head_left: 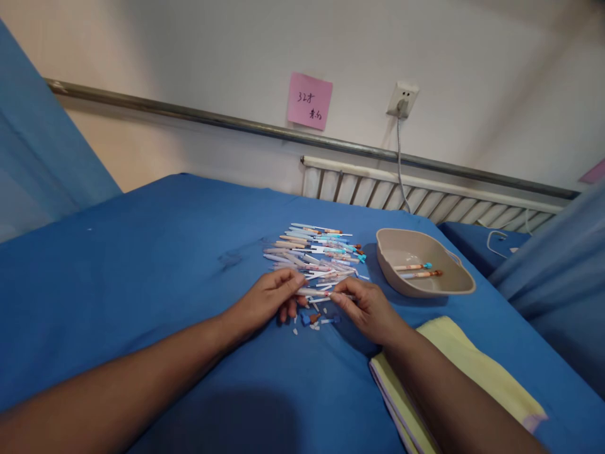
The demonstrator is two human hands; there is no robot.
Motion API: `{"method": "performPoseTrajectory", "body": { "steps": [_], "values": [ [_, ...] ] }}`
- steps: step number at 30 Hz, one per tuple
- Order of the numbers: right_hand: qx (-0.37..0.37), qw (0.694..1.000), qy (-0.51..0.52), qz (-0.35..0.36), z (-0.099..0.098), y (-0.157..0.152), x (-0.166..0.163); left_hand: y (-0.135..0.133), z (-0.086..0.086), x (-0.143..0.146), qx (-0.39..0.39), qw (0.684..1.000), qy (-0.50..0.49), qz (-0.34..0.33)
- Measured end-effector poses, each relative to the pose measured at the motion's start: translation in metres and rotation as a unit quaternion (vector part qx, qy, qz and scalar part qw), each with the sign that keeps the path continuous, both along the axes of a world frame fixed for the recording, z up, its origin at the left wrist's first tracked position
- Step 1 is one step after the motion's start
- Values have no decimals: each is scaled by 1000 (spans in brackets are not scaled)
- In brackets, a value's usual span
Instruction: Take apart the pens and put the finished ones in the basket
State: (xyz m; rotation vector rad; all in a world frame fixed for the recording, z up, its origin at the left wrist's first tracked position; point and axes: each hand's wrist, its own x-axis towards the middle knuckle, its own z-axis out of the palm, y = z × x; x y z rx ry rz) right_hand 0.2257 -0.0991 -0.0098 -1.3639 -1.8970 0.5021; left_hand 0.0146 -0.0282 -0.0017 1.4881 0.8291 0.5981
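Between my two hands lies a slim pale pen barrel point(312, 292), held level above the blue sheet. My left hand point(276, 293) pinches its left end between thumb and fingers. At the right end, the fingers of my right hand point(363, 306) are closed on it, hiding part of that end. Just beyond is a spread of pen parts point(307, 252): pale barrels, white rods and printed pieces with brown or turquoise tops. Nearer me, below the held barrel, are small blue and brown pieces point(311, 319) and white scraps point(295, 331).
A beige basin point(411, 291) at the right holds two assembled pens point(420, 274). A folded yellow cloth point(454, 353) lies under my right forearm. Behind the blue-covered surface point(142, 252) stand a radiator point(350, 186) and a wall with a plugged socket point(403, 99). Blue curtains hang at both sides.
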Motion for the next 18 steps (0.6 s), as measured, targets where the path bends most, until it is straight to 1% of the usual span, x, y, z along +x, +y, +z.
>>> {"method": "performPoseTrajectory", "body": {
  "steps": [2, 5, 7, 9, 11, 13, 15, 16, 18],
  "values": [
    [-2, 1000, -5, 3, 0, 0, 0, -1, 0, 0, 3, 1000, 8, -2],
    [-5, 1000, -8, 10, 0, 1, 1, -1, 1, 0, 28, 998, -44, 24],
    [-5, 1000, -10, 13, -1, 1, 1, 0, 2, 0, 18, 998, -51, 32],
    [-2, 1000, -17, 13, -1, 2, 2, 0, 2, 0, -9, 1000, -16, 22],
    [0, 1000, -22, 16, -2, 2, 2, 0, 2, 0, -16, 1000, 4, 10],
    [-1, 1000, -21, 20, -2, 2, 2, 0, 4, 0, 6, 1000, -26, 14],
    [-4, 1000, -19, 18, -2, 1, 2, 0, 4, -1, 20, 997, -66, 33],
    [-5, 1000, -19, 17, -2, 1, 2, 0, 4, -1, 15, 997, -70, 37],
    [-5, 1000, -22, 15, -2, 1, 2, 1, 3, -1, -11, 999, -43, 27]
  ]
}}
